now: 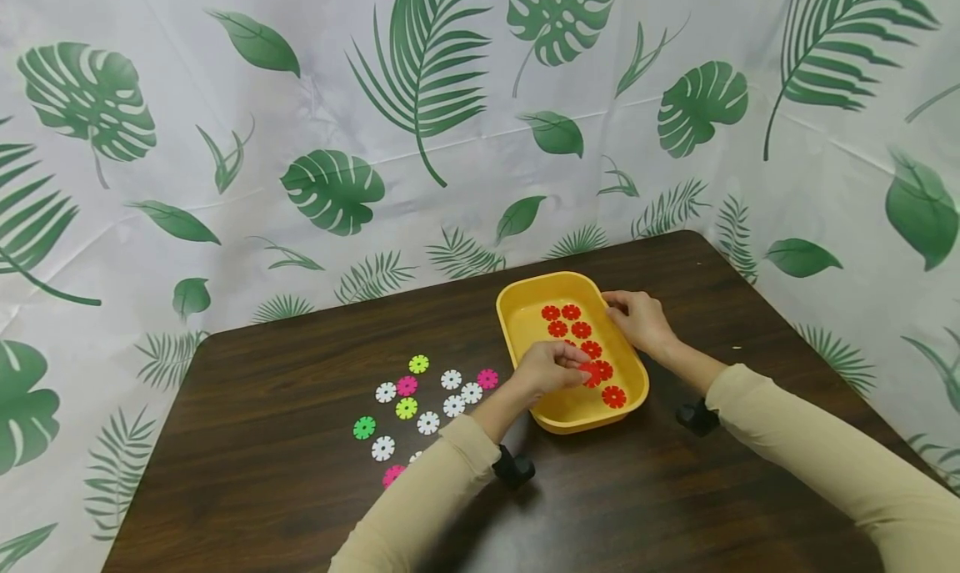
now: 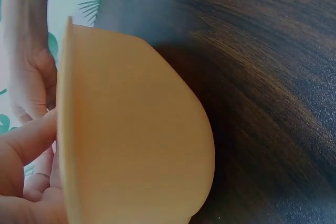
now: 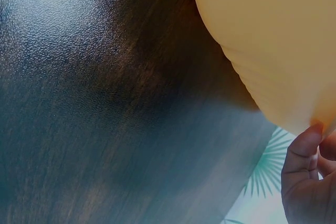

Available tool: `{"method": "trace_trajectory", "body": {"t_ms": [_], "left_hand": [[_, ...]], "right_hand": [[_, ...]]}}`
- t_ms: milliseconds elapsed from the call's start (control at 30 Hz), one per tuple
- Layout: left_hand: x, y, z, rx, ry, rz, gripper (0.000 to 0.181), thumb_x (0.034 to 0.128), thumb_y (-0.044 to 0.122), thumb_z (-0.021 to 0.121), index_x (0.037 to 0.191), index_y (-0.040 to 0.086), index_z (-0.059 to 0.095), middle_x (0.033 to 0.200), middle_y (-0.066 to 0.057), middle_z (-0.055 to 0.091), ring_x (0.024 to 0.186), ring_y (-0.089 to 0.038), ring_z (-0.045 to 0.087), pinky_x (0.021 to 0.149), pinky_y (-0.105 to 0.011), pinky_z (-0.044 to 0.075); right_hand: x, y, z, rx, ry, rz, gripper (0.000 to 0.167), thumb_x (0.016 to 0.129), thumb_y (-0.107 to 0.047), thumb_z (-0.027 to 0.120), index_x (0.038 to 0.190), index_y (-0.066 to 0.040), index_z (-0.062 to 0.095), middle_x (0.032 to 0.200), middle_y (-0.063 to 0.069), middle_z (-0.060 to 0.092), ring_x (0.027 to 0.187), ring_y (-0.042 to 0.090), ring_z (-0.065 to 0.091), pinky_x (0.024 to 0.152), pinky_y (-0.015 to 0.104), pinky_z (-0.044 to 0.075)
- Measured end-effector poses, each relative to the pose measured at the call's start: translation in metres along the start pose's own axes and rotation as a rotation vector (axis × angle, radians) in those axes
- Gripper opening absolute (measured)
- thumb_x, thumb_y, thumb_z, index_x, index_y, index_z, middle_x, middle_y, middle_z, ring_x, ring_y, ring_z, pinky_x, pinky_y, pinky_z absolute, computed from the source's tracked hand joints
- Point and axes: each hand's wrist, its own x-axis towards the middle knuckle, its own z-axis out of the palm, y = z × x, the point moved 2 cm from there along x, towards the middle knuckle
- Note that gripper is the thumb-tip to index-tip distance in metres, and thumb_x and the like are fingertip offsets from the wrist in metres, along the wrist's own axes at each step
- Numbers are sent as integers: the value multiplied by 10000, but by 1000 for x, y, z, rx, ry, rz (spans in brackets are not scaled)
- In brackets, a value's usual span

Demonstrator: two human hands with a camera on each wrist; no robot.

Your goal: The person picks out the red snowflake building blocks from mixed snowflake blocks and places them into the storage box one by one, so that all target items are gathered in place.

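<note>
In the head view a yellow tray (image 1: 512,310) holds several red notched discs (image 1: 613,397). Over its near left part, my left hand (image 1: 551,369) pinches a red notched disc (image 1: 590,374) between thumb and fingers. My right hand (image 1: 637,319) grips the tray's right rim, thumb toward the inside. The right wrist view shows the right hand (image 3: 307,182) pinching the tray's edge (image 3: 273,51). In the left wrist view the left hand (image 2: 26,156) is at the tray's rim (image 2: 65,129); its disc is hidden there.
Left of the tray, loose notched discs lie scattered on the dark wooden table (image 1: 285,439): white (image 1: 428,423), pink (image 1: 487,379), yellow (image 1: 418,364) and green (image 1: 364,427). The left forearm covers part of them. A leaf-patterned cloth (image 1: 262,139) hangs behind the table.
</note>
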Motion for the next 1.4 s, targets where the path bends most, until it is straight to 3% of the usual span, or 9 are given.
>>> {"method": "trace_trajectory", "body": {"t_ms": [367,600,800,1400], "left_hand": [[9,-6,9,147,59,-84,102,787,12,724,883,29,694,728,-21,623,628,-104,559,631,-207,516],[10,-11,13,199,78,-88,103,779,-18,724,870,18,693,696,3,587,602,-88,502,538,-162,433],[10,-12,16,237,93,-99,96,781,-9,725,864,28,693,694,-3,592,598,-96,506,552,-163,454],[12,-15,20,466,131,33,107,745,2,761,824,44,702,659,25,584,588,-70,481,511,-154,416]], "right_hand": [[2,0,1,10,-5,0,332,941,-28,530,1251,91,539,1085,282,630,847,326,650,690,377,568],[2,-1,0,0,0,-7,328,940,-27,530,1246,90,544,1107,284,624,866,334,648,709,392,565],[3,-1,0,6,-2,-7,329,940,-24,530,1247,92,541,1082,281,630,844,323,650,686,374,568],[0,0,-1,-2,-2,1,329,941,-30,532,1249,87,542,1076,276,632,853,331,648,699,391,567]]}}
